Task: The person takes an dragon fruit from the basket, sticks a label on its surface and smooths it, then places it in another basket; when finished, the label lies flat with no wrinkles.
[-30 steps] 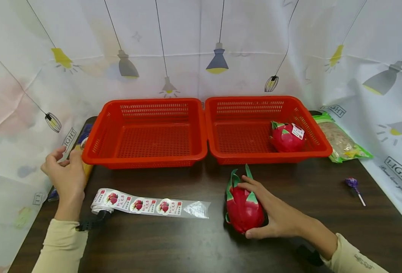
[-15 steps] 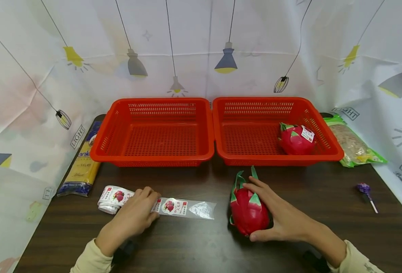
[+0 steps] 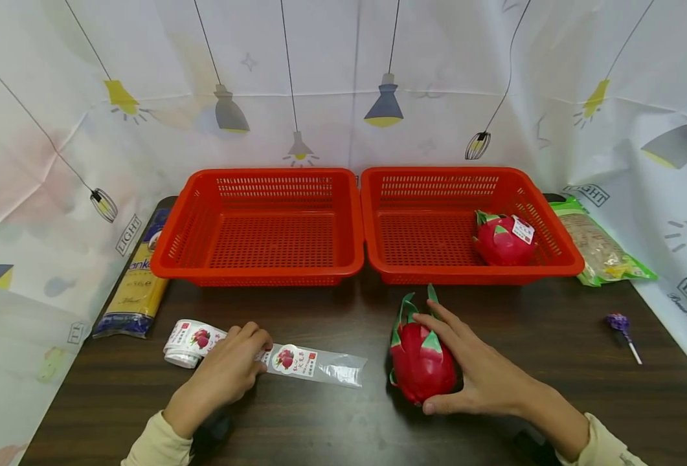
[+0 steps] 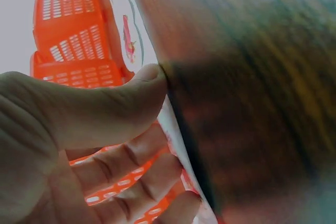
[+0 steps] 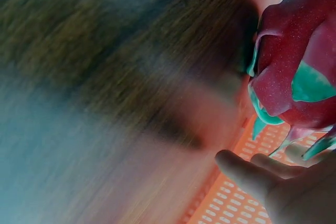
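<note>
The label strip (image 3: 294, 362) lies on the tabletop (image 3: 308, 427), long axis left to right, its free end pointing right towards the dragon fruit (image 3: 421, 370) but apart from it. The left hand (image 3: 225, 369) is nearer, touching the strip; whether it pinches, I cannot tell. The right hand (image 3: 483, 372) curls round the dragon fruit's right side, its leaves pointing far.
</note>
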`<state>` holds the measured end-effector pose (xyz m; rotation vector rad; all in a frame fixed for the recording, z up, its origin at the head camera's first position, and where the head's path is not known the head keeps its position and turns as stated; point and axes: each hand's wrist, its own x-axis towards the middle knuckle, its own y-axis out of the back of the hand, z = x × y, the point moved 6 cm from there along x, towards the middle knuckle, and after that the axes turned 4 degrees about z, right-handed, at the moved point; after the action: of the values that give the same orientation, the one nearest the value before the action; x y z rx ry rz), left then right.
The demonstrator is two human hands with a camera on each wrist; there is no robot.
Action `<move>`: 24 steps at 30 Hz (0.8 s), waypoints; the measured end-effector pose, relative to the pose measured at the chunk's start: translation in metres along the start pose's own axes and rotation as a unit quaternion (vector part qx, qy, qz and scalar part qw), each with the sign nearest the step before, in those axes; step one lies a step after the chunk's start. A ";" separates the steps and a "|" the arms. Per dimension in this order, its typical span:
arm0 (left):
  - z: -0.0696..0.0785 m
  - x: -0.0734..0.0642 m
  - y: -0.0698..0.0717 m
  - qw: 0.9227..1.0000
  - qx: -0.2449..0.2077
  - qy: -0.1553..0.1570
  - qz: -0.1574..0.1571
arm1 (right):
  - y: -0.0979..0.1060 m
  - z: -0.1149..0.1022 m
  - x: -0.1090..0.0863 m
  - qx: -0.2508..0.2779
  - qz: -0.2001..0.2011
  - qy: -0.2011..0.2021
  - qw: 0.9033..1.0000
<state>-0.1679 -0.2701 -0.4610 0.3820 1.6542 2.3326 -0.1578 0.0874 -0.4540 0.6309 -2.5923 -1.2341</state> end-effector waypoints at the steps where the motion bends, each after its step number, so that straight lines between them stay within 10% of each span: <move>1: 0.000 0.000 0.000 1.000 -0.001 0.000 0.002 | 0.000 0.000 0.000 -0.002 0.001 -0.001 1.000; 16: -0.007 -0.002 0.008 0.995 -0.088 -0.010 0.035 | 0.010 -0.006 -0.004 -0.028 0.003 0.006 1.000; 24: -0.009 -0.004 0.021 0.967 -0.250 -0.026 0.034 | 0.038 -0.033 0.000 -0.017 0.080 0.085 0.993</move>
<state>-0.1689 -0.2864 -0.4445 0.3906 0.9845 2.6492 -0.1574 0.0859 -0.4033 0.4889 -2.4241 -1.1206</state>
